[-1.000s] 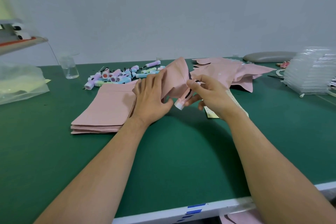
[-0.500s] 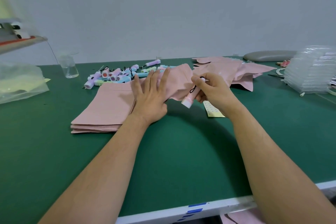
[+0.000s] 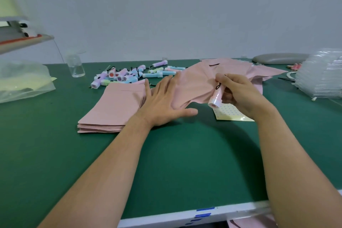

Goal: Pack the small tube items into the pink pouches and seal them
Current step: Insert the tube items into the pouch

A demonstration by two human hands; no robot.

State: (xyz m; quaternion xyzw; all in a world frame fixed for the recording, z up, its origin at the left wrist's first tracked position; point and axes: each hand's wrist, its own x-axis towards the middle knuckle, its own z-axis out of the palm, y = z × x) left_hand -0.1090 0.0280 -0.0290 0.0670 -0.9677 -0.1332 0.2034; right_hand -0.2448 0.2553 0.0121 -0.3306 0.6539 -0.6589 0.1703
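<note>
A person's left hand [image 3: 162,102], fingers spread flat, presses a pink pouch [image 3: 194,87] onto the green table [image 3: 185,163]. The right hand [image 3: 240,96] grips a pink tube [image 3: 216,96] at the pouch's edge, its wide end outside. Flat pouches [image 3: 114,109] lie stacked at left, loose tubes [image 3: 129,76] behind them. A clear bag [image 3: 24,83] at far left holds something yellowish.
</note>
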